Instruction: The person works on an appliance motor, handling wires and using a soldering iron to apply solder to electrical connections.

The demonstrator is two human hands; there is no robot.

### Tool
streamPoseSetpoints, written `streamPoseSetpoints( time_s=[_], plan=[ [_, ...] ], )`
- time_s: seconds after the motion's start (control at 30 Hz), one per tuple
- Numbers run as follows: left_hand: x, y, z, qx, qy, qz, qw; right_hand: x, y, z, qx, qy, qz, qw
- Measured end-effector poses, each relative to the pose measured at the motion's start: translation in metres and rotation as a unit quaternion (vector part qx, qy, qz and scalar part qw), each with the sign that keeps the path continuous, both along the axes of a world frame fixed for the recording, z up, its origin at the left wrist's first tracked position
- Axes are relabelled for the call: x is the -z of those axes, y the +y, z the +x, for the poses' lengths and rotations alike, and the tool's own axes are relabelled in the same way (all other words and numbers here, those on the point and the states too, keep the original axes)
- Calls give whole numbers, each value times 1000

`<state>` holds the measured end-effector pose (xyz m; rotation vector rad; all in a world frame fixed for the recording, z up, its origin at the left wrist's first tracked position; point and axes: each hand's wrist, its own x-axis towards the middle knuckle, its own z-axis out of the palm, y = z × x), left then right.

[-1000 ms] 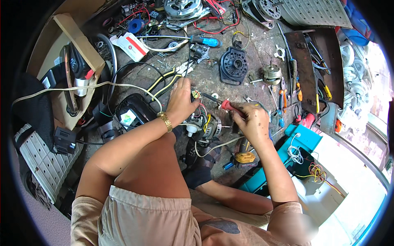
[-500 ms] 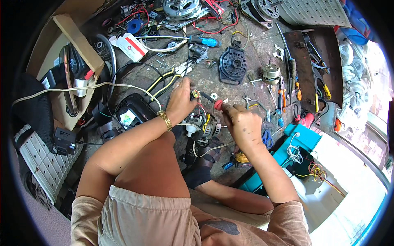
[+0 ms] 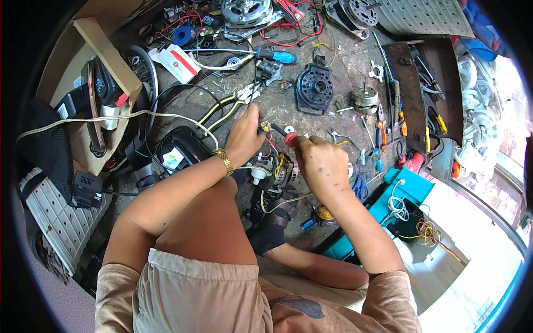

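Observation:
My left hand (image 3: pixel 244 136), a gold watch on its wrist, is closed with its fingertips on a small part with wires (image 3: pixel 265 127). Gripped in my right hand (image 3: pixel 325 164) is a red-handled screwdriver (image 3: pixel 291 139), its dark shaft pointing left to that part. Whether the tip touches it is too small to tell. Just below my hands sits a small electric motor (image 3: pixel 286 169) with thin coloured wires and a white fitting, partly covered by my right hand. A pale cord (image 3: pixel 166 114) runs from the left toward my left wrist.
A dark round motor housing (image 3: pixel 315 87) and a small bare motor (image 3: pixel 366 100) lie farther off. An open brown toolbox (image 3: pixel 400 83) stands right, pliers (image 3: pixel 381 130) beside it. A teal casing (image 3: pixel 408 188) is near my right arm, a black casing (image 3: pixel 180 149) near my left.
My right hand and the screwdriver have shifted slightly left, closer to the small wired part. My left hand stays almost where it was.

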<state>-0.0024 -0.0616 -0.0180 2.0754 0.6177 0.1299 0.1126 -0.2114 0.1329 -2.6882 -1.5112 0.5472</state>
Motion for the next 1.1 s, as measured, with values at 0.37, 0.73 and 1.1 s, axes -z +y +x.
streamPoseSetpoints(
  time_s=[0.37,0.73,1.1],
  plan=[
    [3,2,-1,-7,0,7,1000,13,-8,2,98,47,14,994],
    [2,3,-4,-7,12,-32,999,55,-66,4,359,223,157,893],
    [-2,1,-2,14,22,1,1000,23,-47,15,227,150,44,961]
  ],
)
